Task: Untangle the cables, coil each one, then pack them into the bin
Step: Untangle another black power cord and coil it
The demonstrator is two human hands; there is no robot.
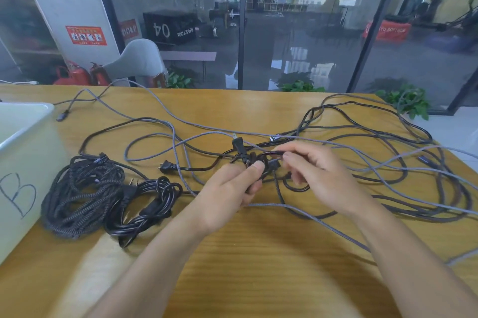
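**Cables on the bench, bin at the far left**

From my remote seat, I saw the white bin (24,162) at the far left edge of the wooden bench (258,253), marked with a hand-drawn "B" on its side. Only part of its inside showed, and I could not tell whether anything lay in it.

Just right of the bin lay two coiled bundles, touching each other: a braided dark-grey coil (77,198), then a glossy black power-cord coil (141,210) with a plug at its upper edge.

Further right, near the middle, the left hand (230,193) gripped a small loop of black power cord (261,160), thumb pressed on top, fingers curled beneath. One two-pin plug (238,142) stood up just above that hand; another black plug (166,166) lay on the bench to its left.

The right hand (318,175) pinched the same black cord from the other side, fingers curled round it.

Beyond and to the right, loose grey braided cables (388,162) and dark cables (362,116) sprawled tangled across the bench, reaching its right edge.
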